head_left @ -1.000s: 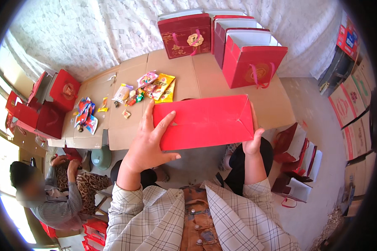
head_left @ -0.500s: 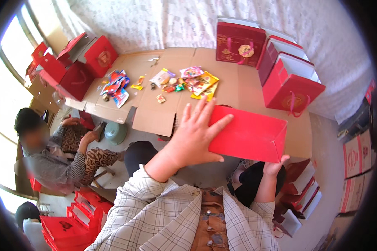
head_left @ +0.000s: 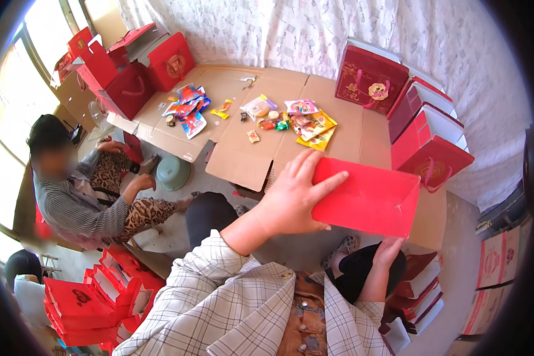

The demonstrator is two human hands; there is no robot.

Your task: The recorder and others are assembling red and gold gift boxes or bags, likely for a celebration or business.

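Note:
A red cardboard gift box [head_left: 365, 199] is held up in front of me above the near table edge, its plain narrow face with a creased right end toward me. My left hand [head_left: 293, 196] grips its left end, index finger and thumb spread along the face and the other fingers over the far edge. My right hand [head_left: 388, 254] supports the lower right corner from beneath; its fingers are partly hidden by the box. Past the box lie wrapped candies [head_left: 271, 124], yellow snack packets [head_left: 318, 130] and a heap of blue-and-red packets [head_left: 190, 110].
Cardboard [head_left: 243, 163] covers the table. Handled red gift boxes stand at its back right [head_left: 371, 83] and far left [head_left: 127, 89]. More red boxes [head_left: 95, 302] are stacked low left. A seated person [head_left: 95, 196] is at left near a green basin [head_left: 172, 173]. Cartons [head_left: 495, 261] stand right.
My view has shifted, so the table and its contents appear further right. The box stays in both hands and has tilted slightly. The left hand's fingers are less spread.

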